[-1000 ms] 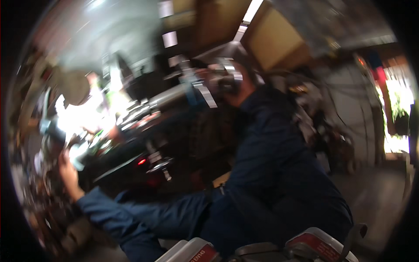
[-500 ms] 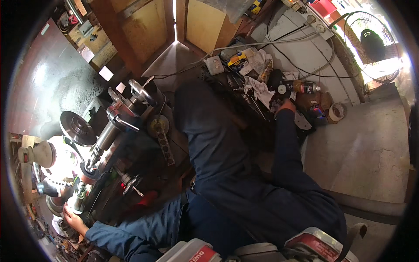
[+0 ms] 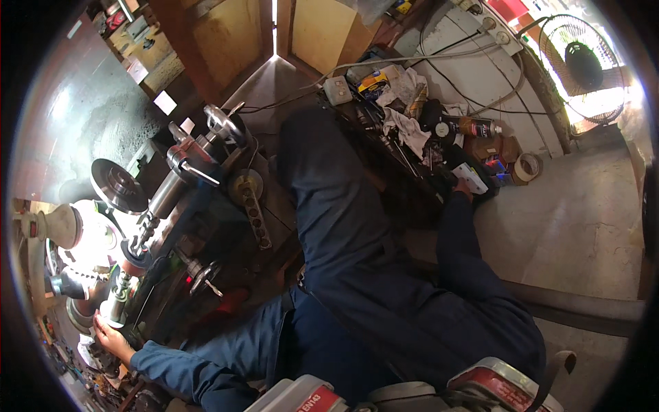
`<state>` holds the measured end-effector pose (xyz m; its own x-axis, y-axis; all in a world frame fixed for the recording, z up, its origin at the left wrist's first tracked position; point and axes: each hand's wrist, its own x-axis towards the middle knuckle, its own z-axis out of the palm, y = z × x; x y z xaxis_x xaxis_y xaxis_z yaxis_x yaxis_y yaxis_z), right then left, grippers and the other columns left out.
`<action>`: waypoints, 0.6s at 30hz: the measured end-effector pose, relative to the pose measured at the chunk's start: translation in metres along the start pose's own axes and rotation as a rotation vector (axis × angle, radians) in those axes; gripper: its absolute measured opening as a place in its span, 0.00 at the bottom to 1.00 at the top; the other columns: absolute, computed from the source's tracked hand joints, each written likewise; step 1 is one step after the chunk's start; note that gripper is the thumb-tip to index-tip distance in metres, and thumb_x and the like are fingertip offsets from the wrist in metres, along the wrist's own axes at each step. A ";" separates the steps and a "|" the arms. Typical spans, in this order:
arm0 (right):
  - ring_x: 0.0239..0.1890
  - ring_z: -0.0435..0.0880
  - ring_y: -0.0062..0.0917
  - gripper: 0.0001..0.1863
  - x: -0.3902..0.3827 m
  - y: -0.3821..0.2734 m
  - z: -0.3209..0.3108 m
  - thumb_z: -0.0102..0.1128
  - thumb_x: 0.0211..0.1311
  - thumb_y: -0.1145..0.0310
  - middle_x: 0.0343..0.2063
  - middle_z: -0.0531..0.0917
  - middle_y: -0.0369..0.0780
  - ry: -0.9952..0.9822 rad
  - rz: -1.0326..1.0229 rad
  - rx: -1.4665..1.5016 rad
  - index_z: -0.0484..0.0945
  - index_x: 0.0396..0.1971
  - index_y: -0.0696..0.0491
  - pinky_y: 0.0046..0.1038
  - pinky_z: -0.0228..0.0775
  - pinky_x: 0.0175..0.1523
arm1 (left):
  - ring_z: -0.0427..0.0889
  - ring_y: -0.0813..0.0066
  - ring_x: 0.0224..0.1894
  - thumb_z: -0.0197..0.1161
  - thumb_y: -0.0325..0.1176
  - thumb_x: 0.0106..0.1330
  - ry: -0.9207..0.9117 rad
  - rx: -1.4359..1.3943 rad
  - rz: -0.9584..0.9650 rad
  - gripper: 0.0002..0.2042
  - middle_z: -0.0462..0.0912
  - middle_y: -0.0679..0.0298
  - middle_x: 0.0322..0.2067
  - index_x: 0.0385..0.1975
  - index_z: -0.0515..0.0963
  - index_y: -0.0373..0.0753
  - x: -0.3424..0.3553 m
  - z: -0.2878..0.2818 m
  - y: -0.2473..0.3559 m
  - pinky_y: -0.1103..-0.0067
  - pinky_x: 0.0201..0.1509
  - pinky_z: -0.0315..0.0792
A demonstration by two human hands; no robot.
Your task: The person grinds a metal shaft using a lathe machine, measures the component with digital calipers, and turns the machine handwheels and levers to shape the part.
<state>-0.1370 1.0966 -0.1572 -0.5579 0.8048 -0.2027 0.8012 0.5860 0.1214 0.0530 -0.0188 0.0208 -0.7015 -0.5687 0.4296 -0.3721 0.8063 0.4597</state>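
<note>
My left hand (image 3: 113, 338) is at the lower left end of a machine with a steel shaft (image 3: 167, 202), fingers curled against a shiny cylindrical fitting (image 3: 114, 307). Beside the shaft are a dark disc (image 3: 118, 185), a bright lamp (image 3: 96, 230) and a handwheel (image 3: 204, 277). Far to the right, my right hand (image 3: 464, 188) reaches into a pile of tools, touching a dark case with a pale plate (image 3: 475, 177); most of its fingers are hidden. Near it lie a spray can (image 3: 473, 127), white rags (image 3: 410, 135) and a tape roll (image 3: 527, 167).
My bent leg (image 3: 322, 178) lies between machine and tool pile. Cables (image 3: 498, 103) cross the white boards at upper right, beside a black fan (image 3: 582, 65). Wooden panels (image 3: 312, 34) stand behind, and a concrete step (image 3: 556, 233) is at right.
The blurred view has steadied and turned. My right hand has left the machine for the tool pile and moved slightly down and rightward there. My left hand stays at the machine's lower end.
</note>
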 end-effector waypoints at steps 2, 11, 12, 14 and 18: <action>0.58 0.76 0.37 0.19 0.025 0.027 0.002 0.57 0.61 0.60 0.54 0.79 0.41 0.059 -0.052 0.094 0.77 0.53 0.39 0.44 0.68 0.58 | 0.79 0.60 0.52 0.48 0.40 0.76 -0.020 -0.072 -0.012 0.19 0.81 0.52 0.50 0.51 0.76 0.28 0.004 0.013 -0.005 0.72 0.59 0.69; 0.45 0.84 0.38 0.19 -0.139 -0.093 -0.204 0.66 0.56 0.51 0.42 0.85 0.40 0.460 -0.333 -0.059 0.82 0.46 0.41 0.40 0.75 0.48 | 0.77 0.63 0.53 0.49 0.40 0.76 0.049 -0.174 -0.125 0.19 0.80 0.53 0.51 0.51 0.76 0.29 -0.011 0.010 -0.008 0.72 0.59 0.68; 0.43 0.84 0.38 0.17 -0.170 -0.112 -0.233 0.69 0.55 0.54 0.40 0.85 0.41 0.584 -0.441 -0.025 0.83 0.43 0.44 0.38 0.75 0.47 | 0.76 0.64 0.53 0.49 0.40 0.76 0.042 -0.202 -0.127 0.18 0.80 0.53 0.51 0.51 0.76 0.30 -0.010 0.014 -0.004 0.72 0.60 0.67; 0.41 0.84 0.38 0.18 -0.211 -0.139 -0.269 0.67 0.54 0.51 0.38 0.85 0.39 0.677 -0.632 0.056 0.83 0.43 0.43 0.38 0.75 0.45 | 0.77 0.65 0.52 0.49 0.39 0.76 0.061 -0.157 -0.083 0.17 0.80 0.54 0.49 0.50 0.77 0.31 -0.005 0.017 -0.009 0.73 0.59 0.68; 0.35 0.83 0.35 0.19 -0.287 -0.203 -0.309 0.68 0.49 0.50 0.31 0.83 0.35 0.948 -1.107 0.126 0.82 0.38 0.45 0.35 0.75 0.38 | 0.79 0.66 0.48 0.51 0.40 0.75 0.085 -0.217 -0.207 0.17 0.82 0.54 0.46 0.50 0.77 0.33 -0.008 0.022 0.015 0.73 0.56 0.70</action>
<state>-0.2066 0.7760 0.1769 -0.7788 -0.2530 0.5741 -0.1371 0.9616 0.2377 0.0397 0.0012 0.0070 -0.5677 -0.7363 0.3683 -0.3574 0.6234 0.6954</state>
